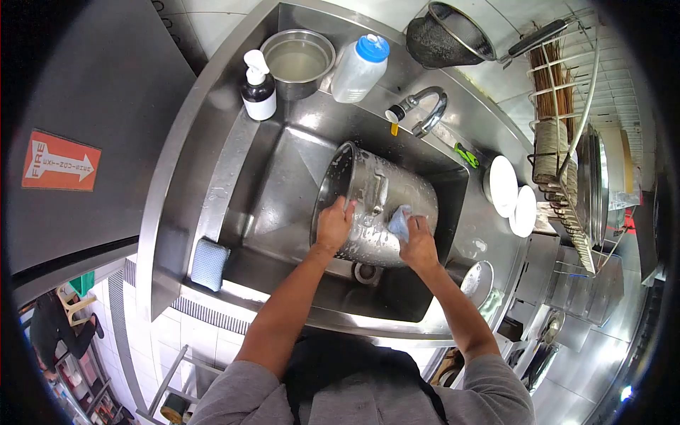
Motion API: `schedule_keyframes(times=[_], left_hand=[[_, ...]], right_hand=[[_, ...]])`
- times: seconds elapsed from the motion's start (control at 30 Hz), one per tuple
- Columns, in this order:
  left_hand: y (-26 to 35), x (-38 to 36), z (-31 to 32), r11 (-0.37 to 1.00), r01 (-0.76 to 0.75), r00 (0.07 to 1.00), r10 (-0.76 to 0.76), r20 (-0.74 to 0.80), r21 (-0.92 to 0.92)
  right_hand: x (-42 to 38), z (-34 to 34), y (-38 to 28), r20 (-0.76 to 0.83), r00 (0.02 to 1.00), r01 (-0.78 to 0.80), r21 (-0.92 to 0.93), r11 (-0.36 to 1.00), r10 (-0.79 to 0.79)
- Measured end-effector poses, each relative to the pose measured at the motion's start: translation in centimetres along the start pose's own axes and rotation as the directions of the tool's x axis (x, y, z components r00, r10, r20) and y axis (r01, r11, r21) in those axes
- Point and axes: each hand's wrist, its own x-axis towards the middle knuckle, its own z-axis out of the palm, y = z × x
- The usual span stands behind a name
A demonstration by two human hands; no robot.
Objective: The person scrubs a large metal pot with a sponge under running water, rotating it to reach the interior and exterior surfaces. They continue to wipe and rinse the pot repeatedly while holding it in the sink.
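A large metal stockpot point(407, 191) lies on its side in the steel sink point(276, 177), its mouth facing left. Soap suds cover its wall, and a side handle point(380, 195) faces up. My left hand point(334, 225) is closed on the pot's rim, thumb along the outside. Against the pot's outer wall, my right hand point(419, 246) presses a pale blue sponge point(400, 221), partly hidden by the fingers. Below the pot, the sink drain point(365, 273) is partly visible.
Behind the sink stand a pump bottle point(259, 99), a water-filled metal pot point(297, 60), a blue-capped jar point(361, 69) and a strainer point(446, 42). The faucet point(428, 117) overhangs the back edge. White bowls point(501, 186) sit right; another sponge point(210, 264) lies left.
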Motion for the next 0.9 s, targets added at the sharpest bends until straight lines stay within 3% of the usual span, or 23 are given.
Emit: schedule_keyframes(times=[0.03, 0.07, 0.13, 0.3, 0.37, 0.43, 0.5, 0.57, 0.63, 0.67, 0.73, 0.77, 0.83, 0.87, 0.9], left_hand=[[0.2, -0.2, -0.4, 1.0, 0.011, 1.0, -0.01, 0.026, -0.02], [0.1, -0.4, -0.6, 1.0, 0.009, 1.0, -0.009, 0.023, -0.021], [-0.4, -1.0, -0.5, 0.998, -0.03, 0.998, 0.033, 0.044, -0.064], [-0.8, -2.3, -0.1, 0.997, -0.01, 0.995, 0.017, 0.094, -0.079], [-1.5, -2.6, -0.3, 0.999, -0.014, 0.996, 0.018, 0.093, -0.051], [-2.3, -3.9, 0.4, 0.988, -0.096, 0.993, 0.104, 0.057, -0.123], [-3.0, -4.3, 0.5, 0.977, -0.155, 0.986, 0.162, 0.034, -0.148], [-2.8, -5.4, -0.3, 0.981, -0.136, 0.985, 0.148, 0.087, -0.138], [-2.9, -5.8, -0.5, 0.995, -0.085, 0.989, 0.09, 0.117, -0.051], [-2.9, -5.9, -0.5, 0.995, -0.068, 0.99, 0.076, 0.123, -0.069], [-3.7, -7.2, -0.5, 0.996, -0.042, 0.988, 0.052, 0.144, -0.074], [-4.6, -7.4, -0.1, 0.991, -0.108, 0.988, 0.117, 0.104, -0.084], [-4.9, -7.1, -0.1, 0.98, -0.169, 0.983, 0.176, 0.057, -0.102], [-4.4, -7.1, -0.7, 0.985, -0.14, 0.983, 0.15, 0.106, -0.101], [-3.9, -7.4, -1.3, 0.99, -0.106, 0.98, 0.121, 0.16, -0.096]], right_hand=[[0.1, -0.3, -0.8, 0.002, 0.998, -0.058, 0.17, 0.984, 0.058], [0.2, -0.6, -1.6, 0.0, 0.998, -0.055, 0.169, 0.984, 0.056], [1.2, -3.1, -6.1, -0.225, 0.973, 0.045, -0.047, 0.998, -0.054], [9.5, 0.9, -7.2, -0.295, 0.942, 0.093, -0.224, 0.97, -0.159], [10.2, 3.9, -6.7, -0.129, 0.989, 0.019, -0.371, 0.929, -0.071], [6.7, 2.5, -7.9, -0.125, 0.985, 0.068, -0.337, 0.939, -0.116], [4.5, 1.1, -8.0, 0.114, 0.953, 0.3, -0.282, 0.911, -0.279], [4.6, 0.7, -7.9, 0.073, 0.939, 0.342, -0.28, 0.897, -0.335], [9.4, 0.1, -8.1, 0.007, 0.994, 0.11, -0.256, 0.96, -0.112], [11.9, 1.3, -6.9, 0.01, 0.993, 0.117, -0.253, 0.96, -0.119], [14.5, 5.1, -3.9, -0.102, 0.994, 0.042, -0.055, 0.998, -0.047], [13.5, 4.8, -4.0, -0.11, 0.993, 0.038, -0.049, 0.998, -0.043], [9.3, 3.3, -4.8, 0.048, 0.96, 0.26, 0.209, 0.943, -0.275], [7.9, 2.3, -5.6, 0.223, 0.925, 0.291, 0.109, 0.95, -0.309], [7.7, 1.9, -5.9, 0.237, 0.922, 0.287, 0.113, 0.951, -0.307]])
